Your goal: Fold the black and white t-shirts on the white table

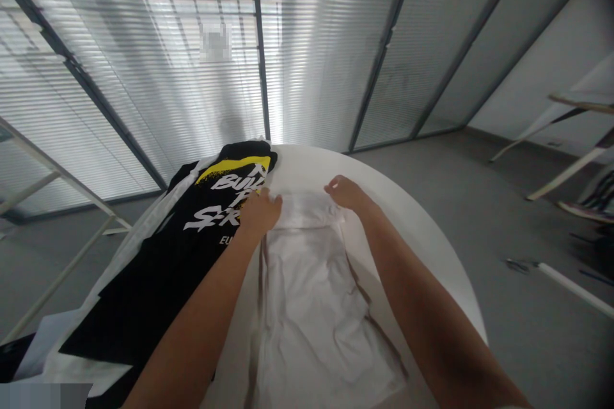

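Lying lengthwise on round white surface (407, 217): white garment (307, 294), wrinkled, fold line across far end. Left hand (260, 211) at far left corner of it, beside black garment (158, 268) with white lettering and yellow band; cannot tell whether that grip is clamped on cloth. Right hand (346, 193) near far right corner, fingers curled toward thumb; cannot tell whether cloth sits in grip. White cloth (81, 367) shows along black garment's outer edge. Blinds (326, 45) beyond surface.
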The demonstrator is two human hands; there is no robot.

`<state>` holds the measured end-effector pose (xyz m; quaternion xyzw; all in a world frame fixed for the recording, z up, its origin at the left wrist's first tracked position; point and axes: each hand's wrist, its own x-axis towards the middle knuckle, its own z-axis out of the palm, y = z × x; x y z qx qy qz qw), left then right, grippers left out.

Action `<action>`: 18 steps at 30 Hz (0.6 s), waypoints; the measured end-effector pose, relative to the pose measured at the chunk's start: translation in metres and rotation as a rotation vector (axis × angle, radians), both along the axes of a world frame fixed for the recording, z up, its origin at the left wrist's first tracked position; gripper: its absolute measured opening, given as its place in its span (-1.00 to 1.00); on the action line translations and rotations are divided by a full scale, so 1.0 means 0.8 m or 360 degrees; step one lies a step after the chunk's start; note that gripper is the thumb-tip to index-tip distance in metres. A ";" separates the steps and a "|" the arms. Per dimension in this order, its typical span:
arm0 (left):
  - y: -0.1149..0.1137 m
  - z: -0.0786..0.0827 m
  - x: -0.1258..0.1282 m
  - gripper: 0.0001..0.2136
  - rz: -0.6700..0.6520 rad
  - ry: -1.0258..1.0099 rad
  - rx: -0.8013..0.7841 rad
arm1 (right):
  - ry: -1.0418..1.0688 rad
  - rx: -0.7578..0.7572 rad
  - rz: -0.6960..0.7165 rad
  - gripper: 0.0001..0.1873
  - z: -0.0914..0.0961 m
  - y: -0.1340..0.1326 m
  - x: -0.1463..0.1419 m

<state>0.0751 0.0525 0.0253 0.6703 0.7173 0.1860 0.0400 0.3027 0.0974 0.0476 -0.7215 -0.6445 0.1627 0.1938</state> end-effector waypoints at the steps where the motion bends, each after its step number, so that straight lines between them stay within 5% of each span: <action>1: -0.005 -0.003 0.008 -0.58 0.0008 0.0066 0.0002 | -0.0063 0.0183 -0.0002 -0.59 -0.006 -0.002 -0.011; 3: -0.010 -0.009 0.017 -0.61 0.0015 0.0172 0.0027 | -0.0092 0.0348 0.0018 -0.48 -0.022 -0.010 -0.034; 6: -0.008 -0.014 0.016 -0.63 0.0002 0.0249 0.0036 | -0.0277 0.0348 0.0340 -0.47 -0.048 -0.022 -0.057; 10: 0.001 -0.012 0.003 -0.65 -0.0053 0.0245 0.0030 | -0.0467 0.0314 0.0488 -0.48 -0.066 -0.023 -0.048; 15: -0.004 -0.006 0.007 -0.67 -0.0144 0.0244 0.0343 | -0.0502 0.0234 0.0216 -0.48 -0.069 -0.012 -0.023; 18: -0.013 -0.007 0.017 -0.61 -0.0446 0.0271 0.0509 | -0.0467 0.0345 -0.0108 -0.50 -0.067 -0.009 -0.019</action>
